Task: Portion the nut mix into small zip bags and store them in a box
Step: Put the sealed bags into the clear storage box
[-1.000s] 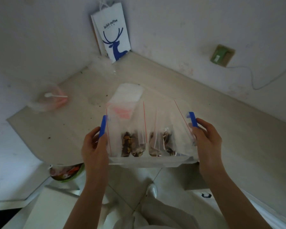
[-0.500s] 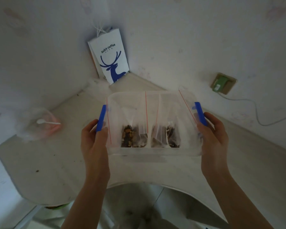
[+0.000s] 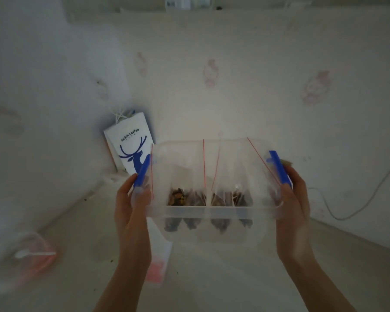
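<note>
The left hand (image 3: 131, 206) and right hand (image 3: 294, 206) each grip an end of the clear latch box (image 3: 212, 209) (blue clips), held just right of the luckin coffee paper bag (image 3: 127, 149); nut-filled zip bags (image 3: 178, 197) stand inside.

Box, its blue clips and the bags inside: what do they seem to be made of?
Box: clear, slightly frosted rigid plastic, likely; contents show through its wall. Clips: opaque blue plastic, smooth, by the look. Bags: thin clear film with red zip lines, probably polythene.
</note>
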